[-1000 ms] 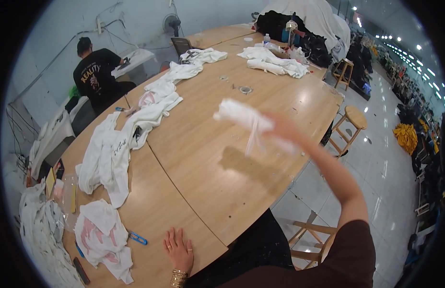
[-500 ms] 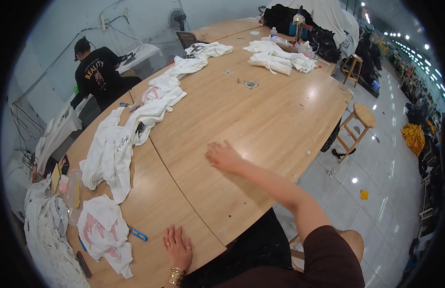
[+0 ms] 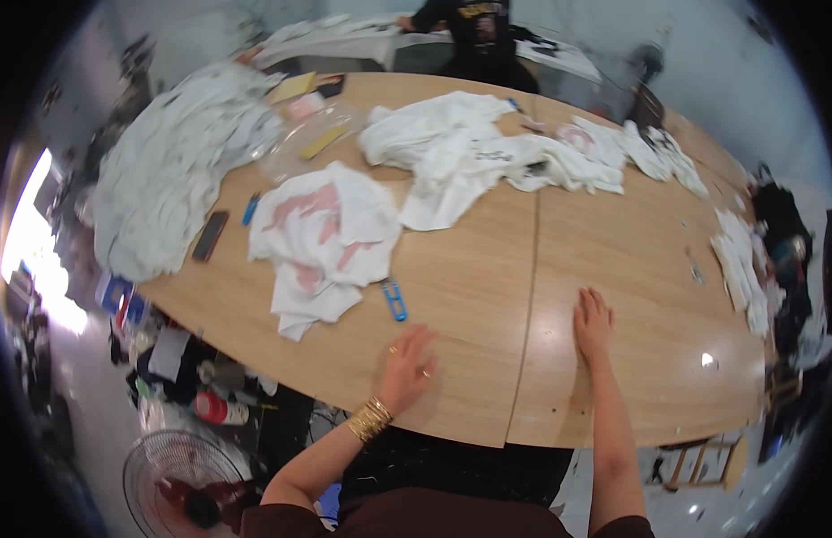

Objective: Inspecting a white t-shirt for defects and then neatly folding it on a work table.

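Observation:
My left hand [image 3: 407, 369], with rings and gold bangles at the wrist, is over the near table edge, fingers stretched and holding nothing. Just beyond it lie blue thread snips [image 3: 394, 299]. A white garment with a pink print [image 3: 322, 242] lies crumpled beside the snips. My right hand [image 3: 594, 320] rests on the wooden table [image 3: 470, 296], right of the seam, fingers extended and nothing in them. Farther back, a white garment with dark lettering [image 3: 452, 157] is spread out.
A big pile of white fabric [image 3: 169, 170] covers the table's left end, beside a dark phone [image 3: 210, 237]. More white garments [image 3: 741, 269] lie at the right end. Across the table a person in black [image 3: 479, 36] works. A floor fan [image 3: 185, 484] stands at lower left.
The view has swung to the left, bringing the fabric pile and floor fan into sight. My right hand has drawn back nearer to my body; my left hand stays near the front edge.

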`<state>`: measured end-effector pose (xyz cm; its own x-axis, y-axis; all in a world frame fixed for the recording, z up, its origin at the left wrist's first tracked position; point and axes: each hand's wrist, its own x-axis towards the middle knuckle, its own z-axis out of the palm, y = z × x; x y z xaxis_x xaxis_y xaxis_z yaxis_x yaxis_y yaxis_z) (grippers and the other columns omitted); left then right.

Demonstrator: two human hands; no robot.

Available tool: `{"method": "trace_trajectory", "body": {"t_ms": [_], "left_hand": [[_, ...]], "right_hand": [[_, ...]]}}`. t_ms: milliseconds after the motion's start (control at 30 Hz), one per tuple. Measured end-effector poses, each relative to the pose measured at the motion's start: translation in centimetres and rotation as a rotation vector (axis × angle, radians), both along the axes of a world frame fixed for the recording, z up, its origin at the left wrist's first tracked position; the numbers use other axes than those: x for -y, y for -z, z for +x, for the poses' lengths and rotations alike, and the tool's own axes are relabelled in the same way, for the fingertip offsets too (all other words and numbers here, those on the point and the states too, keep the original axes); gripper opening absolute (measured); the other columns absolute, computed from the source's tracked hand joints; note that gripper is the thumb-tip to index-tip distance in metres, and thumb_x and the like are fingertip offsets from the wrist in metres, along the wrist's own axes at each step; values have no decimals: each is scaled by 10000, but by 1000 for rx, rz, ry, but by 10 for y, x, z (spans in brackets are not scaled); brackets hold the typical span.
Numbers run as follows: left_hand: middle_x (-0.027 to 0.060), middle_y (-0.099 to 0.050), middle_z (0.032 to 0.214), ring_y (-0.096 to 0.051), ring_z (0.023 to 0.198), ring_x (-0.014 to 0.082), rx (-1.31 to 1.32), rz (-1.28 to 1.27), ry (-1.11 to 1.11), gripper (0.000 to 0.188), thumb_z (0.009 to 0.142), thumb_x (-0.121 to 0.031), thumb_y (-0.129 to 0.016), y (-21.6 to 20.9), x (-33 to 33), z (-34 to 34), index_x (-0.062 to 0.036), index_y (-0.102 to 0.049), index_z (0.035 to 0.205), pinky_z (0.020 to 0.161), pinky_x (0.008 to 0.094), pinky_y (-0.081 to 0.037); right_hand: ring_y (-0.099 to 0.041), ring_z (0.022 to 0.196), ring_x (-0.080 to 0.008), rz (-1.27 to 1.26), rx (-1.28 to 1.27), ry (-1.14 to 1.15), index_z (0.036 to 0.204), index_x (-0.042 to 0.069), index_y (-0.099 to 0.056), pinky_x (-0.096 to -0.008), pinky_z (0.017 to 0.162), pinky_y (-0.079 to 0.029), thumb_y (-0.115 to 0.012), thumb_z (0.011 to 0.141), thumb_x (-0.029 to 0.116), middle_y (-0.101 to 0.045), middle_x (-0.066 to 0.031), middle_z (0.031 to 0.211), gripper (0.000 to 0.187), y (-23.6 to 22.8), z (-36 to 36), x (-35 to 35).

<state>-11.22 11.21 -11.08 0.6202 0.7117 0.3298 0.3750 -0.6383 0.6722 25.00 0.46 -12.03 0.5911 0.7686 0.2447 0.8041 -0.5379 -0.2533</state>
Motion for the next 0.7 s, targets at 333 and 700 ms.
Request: {"method": "trace_trajectory", "body": {"t_ms": [333,700], "left_hand": [[229,-343,1311,-325,1203,413,152,177,-749,851,692,-249,-737,-14,-175,-91,-116,-242,1371,991,499,-277],[206,-609,947,-590,868,358,12,149,-626,496,753,-124,-558,-40,-288,-131,-75,-495,1243,796,394,-463]], "right_hand": [[-377,1246,-209,23,60,-41,1273,185,-445,-435,1043,-220,-431,913,283,-420,-30,1346,374,11,2,-4],[-356,1263,-215,-13,21,-22,1285,167,-442,-429,1047,-212,-406,920,283,-409,-32,1359,385,14,4,-3]]}}
